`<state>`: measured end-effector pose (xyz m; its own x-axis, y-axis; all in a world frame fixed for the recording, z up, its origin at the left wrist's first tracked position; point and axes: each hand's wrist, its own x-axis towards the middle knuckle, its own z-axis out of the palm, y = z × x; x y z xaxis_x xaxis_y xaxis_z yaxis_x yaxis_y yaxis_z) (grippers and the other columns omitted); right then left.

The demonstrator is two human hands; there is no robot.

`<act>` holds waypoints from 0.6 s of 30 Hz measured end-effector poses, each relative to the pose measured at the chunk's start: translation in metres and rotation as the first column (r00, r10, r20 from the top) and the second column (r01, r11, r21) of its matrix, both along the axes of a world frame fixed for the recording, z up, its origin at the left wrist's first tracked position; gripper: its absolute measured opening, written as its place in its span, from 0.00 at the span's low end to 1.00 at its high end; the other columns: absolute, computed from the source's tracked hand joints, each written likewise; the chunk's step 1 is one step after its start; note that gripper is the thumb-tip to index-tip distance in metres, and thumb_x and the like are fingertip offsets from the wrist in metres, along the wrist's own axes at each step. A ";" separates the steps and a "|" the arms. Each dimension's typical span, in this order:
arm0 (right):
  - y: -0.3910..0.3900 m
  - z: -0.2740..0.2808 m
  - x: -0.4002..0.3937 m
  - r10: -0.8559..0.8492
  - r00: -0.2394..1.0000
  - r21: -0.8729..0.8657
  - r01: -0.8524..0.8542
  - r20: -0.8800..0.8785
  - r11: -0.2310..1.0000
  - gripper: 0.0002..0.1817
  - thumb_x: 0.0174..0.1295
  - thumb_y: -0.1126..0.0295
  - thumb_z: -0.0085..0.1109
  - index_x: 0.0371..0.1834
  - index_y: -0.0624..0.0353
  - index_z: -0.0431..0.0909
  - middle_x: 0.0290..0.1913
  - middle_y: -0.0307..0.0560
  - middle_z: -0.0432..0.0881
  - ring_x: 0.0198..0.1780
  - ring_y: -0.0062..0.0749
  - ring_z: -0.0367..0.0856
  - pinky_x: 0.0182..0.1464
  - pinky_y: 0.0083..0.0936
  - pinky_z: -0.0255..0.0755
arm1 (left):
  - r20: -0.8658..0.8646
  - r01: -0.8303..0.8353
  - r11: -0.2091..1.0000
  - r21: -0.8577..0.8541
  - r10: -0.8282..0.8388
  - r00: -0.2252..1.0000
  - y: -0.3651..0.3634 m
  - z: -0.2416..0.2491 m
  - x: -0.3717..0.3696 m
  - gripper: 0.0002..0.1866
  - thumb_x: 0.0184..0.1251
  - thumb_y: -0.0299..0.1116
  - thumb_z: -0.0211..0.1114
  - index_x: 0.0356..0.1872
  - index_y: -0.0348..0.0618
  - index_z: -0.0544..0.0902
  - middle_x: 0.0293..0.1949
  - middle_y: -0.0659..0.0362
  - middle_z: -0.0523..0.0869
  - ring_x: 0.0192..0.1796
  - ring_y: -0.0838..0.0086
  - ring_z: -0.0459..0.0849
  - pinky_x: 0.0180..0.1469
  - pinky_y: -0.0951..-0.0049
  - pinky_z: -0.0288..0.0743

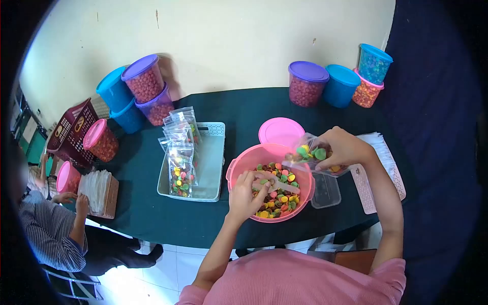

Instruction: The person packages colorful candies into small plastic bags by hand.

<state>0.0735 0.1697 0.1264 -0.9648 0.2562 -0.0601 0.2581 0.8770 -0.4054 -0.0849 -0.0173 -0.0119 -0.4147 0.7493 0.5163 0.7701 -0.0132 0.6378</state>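
Observation:
A pink tub (pixel 237 199) holds many green, yellow, red and brown candies (pixel 282 205). Over its left part, my left hand (pixel 246 197) has its fingers closed on a pale scoop (pixel 285 187) that lies among the candies. Above the tub's right rim, my right hand (pixel 341 149) grips a clear plastic bag (pixel 305 152) with several candies inside. The bag is tilted, its left end over the tub. Behind the tub is a round pink lid (pixel 281 131). A clear rectangular container (pixel 326 191) sits to its right, below my right hand.
Filled clear bags (pixel 181 173) lie in a pale tray (pixel 209 168) on the left. Another tray (pixel 367 195) holds flat bags at right. Lidded tubs (pixel 307 86) line the back. At far left, a person (pixel 51 229) in a striped top handles bags in a box (pixel 96 195).

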 end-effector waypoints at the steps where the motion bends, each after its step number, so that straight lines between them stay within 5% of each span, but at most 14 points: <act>1: -0.001 0.000 0.001 -0.043 0.998 -0.058 0.040 -0.048 0.998 0.23 0.32 0.58 0.68 0.28 0.65 0.76 0.22 0.50 0.77 0.24 0.34 0.77 0.28 0.24 0.69 | 0.010 0.006 1.000 -0.008 -0.006 1.000 -0.001 0.002 0.000 0.12 0.52 0.36 0.61 0.34 0.39 0.74 0.31 0.53 0.77 0.35 0.61 0.76 0.37 0.68 0.69; 5: -0.011 -0.014 0.001 -0.070 0.981 -0.188 0.036 -0.181 0.982 0.25 0.34 0.58 0.70 0.31 0.66 0.76 0.22 0.47 0.78 0.25 0.26 0.76 0.30 0.20 0.69 | 0.026 0.012 1.000 0.005 -0.012 1.000 -0.001 0.002 0.000 0.12 0.52 0.35 0.61 0.34 0.38 0.74 0.31 0.52 0.77 0.36 0.61 0.76 0.37 0.68 0.69; 7: -0.020 -0.025 0.000 -0.125 0.950 -0.412 -0.004 -0.286 0.911 0.25 0.36 0.60 0.71 0.35 0.66 0.76 0.25 0.45 0.78 0.28 0.20 0.75 0.32 0.18 0.69 | 0.055 0.019 1.000 -0.005 -0.019 0.998 -0.002 0.003 0.001 0.12 0.54 0.35 0.60 0.35 0.38 0.74 0.31 0.52 0.77 0.37 0.63 0.77 0.39 0.69 0.69; 9: -0.029 -0.027 -0.001 -0.132 0.966 -0.462 0.014 -0.223 0.887 0.24 0.41 0.67 0.68 0.42 0.66 0.73 0.32 0.43 0.79 0.32 0.20 0.75 0.35 0.18 0.71 | 0.081 0.022 1.000 -0.012 -0.021 0.996 -0.003 0.006 0.000 0.13 0.55 0.35 0.59 0.36 0.37 0.74 0.32 0.53 0.78 0.38 0.65 0.77 0.41 0.70 0.69; 11: -0.034 -0.041 -0.004 -0.181 0.897 -0.641 -0.135 -0.402 0.755 0.23 0.46 0.72 0.63 0.47 0.66 0.70 0.37 0.43 0.77 0.35 0.21 0.76 0.38 0.18 0.72 | 0.468 0.186 0.970 0.155 -0.238 0.851 -0.004 0.009 -0.002 0.13 0.59 0.36 0.56 0.40 0.37 0.73 0.36 0.55 0.79 0.42 0.70 0.77 0.46 0.71 0.68; 13: -0.046 -0.038 -0.004 -0.176 0.928 -0.678 -0.102 -0.328 0.728 0.22 0.49 0.76 0.59 0.50 0.66 0.67 0.41 0.43 0.76 0.38 0.21 0.75 0.43 0.19 0.71 | 0.516 0.227 0.966 0.127 -0.259 0.816 -0.009 0.012 -0.002 0.18 0.62 0.38 0.51 0.48 0.37 0.71 0.44 0.55 0.76 0.46 0.71 0.75 0.50 0.71 0.66; 17: -0.077 -0.062 -0.010 -0.209 0.885 -0.699 -0.165 -0.417 0.696 0.27 0.51 0.73 0.59 0.55 0.64 0.62 0.45 0.43 0.72 0.47 0.23 0.71 0.49 0.23 0.68 | 0.590 0.382 0.831 0.404 -0.556 0.586 -0.020 0.033 0.022 0.29 0.63 0.39 0.49 0.62 0.39 0.54 0.56 0.51 0.64 0.53 0.69 0.70 0.56 0.68 0.62; 18: -0.090 -0.071 -0.015 -0.210 0.835 -0.732 -0.289 -0.508 0.617 0.30 0.51 0.72 0.59 0.57 0.63 0.58 0.48 0.44 0.69 0.50 0.25 0.69 0.51 0.24 0.66 | 0.607 0.376 0.839 0.393 -0.544 0.579 -0.021 0.031 0.030 0.29 0.64 0.39 0.49 0.62 0.38 0.53 0.56 0.52 0.63 0.54 0.69 0.69 0.56 0.67 0.61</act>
<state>0.0582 0.0796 0.0559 -0.9081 0.3156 0.2752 -0.2276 0.1795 -0.9571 -0.0548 -0.0386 0.0193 -0.3316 0.8546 0.3997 -0.0203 -0.4300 0.9026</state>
